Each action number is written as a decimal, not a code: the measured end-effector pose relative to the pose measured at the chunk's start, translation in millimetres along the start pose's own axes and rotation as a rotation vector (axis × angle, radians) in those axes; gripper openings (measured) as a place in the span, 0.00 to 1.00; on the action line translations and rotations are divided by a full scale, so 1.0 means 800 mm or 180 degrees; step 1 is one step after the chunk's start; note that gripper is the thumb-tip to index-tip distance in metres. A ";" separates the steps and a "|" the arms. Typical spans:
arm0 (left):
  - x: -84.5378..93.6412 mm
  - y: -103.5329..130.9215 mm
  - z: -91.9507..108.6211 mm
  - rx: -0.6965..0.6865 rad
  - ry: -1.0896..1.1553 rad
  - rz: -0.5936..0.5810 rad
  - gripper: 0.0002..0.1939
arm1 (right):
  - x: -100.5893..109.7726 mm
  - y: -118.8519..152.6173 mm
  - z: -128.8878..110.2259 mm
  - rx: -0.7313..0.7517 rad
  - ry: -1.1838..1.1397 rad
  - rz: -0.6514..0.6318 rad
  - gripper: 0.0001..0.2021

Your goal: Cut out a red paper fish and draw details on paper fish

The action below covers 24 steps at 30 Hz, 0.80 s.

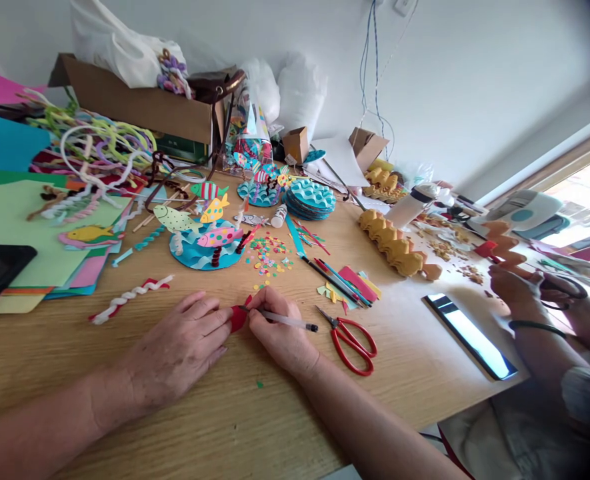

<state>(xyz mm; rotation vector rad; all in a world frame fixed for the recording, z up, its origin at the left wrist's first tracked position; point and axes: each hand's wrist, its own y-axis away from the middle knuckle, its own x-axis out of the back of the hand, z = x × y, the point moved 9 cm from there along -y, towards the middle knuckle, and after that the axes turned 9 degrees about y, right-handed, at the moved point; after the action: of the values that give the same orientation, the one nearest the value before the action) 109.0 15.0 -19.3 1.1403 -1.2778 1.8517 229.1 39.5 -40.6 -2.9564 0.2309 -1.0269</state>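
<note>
My left hand [187, 337] lies at the middle of the table, its fingertips holding the edge of a small red paper piece [239, 319]. In my right hand [285, 337] is a pen [289, 322] with a clear barrel, its tip at the red paper. Part of the paper is hidden behind my fingers. Right of my right hand lies a pair of red-handled scissors [353, 341], blades slightly apart. Beyond my hands stands a blue wave-patterned disc [199, 259] bearing several paper fish, among them a pink spotted fish [219, 237]. Tiny confetti [269, 253] is scattered beside it.
Several pens [342, 283] and paper scraps lie behind the scissors. A twisted red-and-white pipe cleaner [132, 298] rests at left, near coloured sheets [39, 260]. At right are a phone [469, 337], an egg-carton strip [392, 245] and another person's hands [517, 290] with scissors.
</note>
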 end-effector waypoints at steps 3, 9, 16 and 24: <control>0.003 -0.001 0.003 -0.0052 -0.0045 -0.0027 0.13 | 0.001 0.000 0.001 -0.0057 -0.0152 0.0013 0.02; 0.005 -0.002 0.006 -0.0122 -0.0136 -0.0093 0.13 | 0.016 -0.005 0.024 -0.0447 -0.1215 0.0262 0.04; 0.012 0.003 0.002 -0.0058 -0.0134 0.0051 0.14 | 0.028 -0.011 0.031 -0.0326 -0.1721 0.0427 0.03; 0.035 0.012 -0.009 0.0219 0.0184 -0.0323 0.20 | -0.003 0.005 0.002 0.0005 -0.0994 -0.0326 0.03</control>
<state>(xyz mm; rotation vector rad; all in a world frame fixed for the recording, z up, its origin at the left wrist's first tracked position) 86.5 18.4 0.6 1.1572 -1.1114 1.8524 227.8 36.0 -43.5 -3.0969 0.0759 -0.5555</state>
